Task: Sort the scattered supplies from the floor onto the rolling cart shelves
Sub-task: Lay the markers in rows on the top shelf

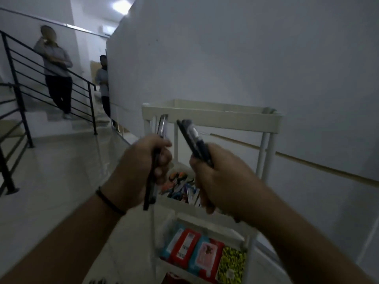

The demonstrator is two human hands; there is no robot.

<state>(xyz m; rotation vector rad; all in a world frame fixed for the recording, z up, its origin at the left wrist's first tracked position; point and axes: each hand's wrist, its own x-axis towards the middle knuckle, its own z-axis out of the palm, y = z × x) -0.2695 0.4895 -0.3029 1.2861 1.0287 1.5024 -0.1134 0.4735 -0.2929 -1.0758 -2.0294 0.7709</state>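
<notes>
A dark, slim pen-like item (158, 152) is being gripped upright in the closed left hand (141, 171), its clear upper end being raised toward twelve o'clock against the top shelf rim (211, 117) of the white rolling cart (264, 152). A bundle of dark pens (192, 140) is being clasped in the closed right hand (221, 179), tilted toward eleven o'clock; the exact count cannot be told. The two hands are being held side by side, near each other but apart, in front of the cart. A thin dark band (109, 200) is being worn on the left wrist.

Below the hands, at six o'clock, the middle shelf (180, 204) is being filled with a jumble of colourful small supplies (180, 186), blurred and not identifiable. Lower still, flat packets (203, 253) in red, pink, blue and yellow-green are being kept side by side on the bottom shelf.

At ten o'clock, a black stair railing (51, 78) is being leaned on by one person (55, 66), and a second person (103, 83) is being partly hidden by the wall corner.
</notes>
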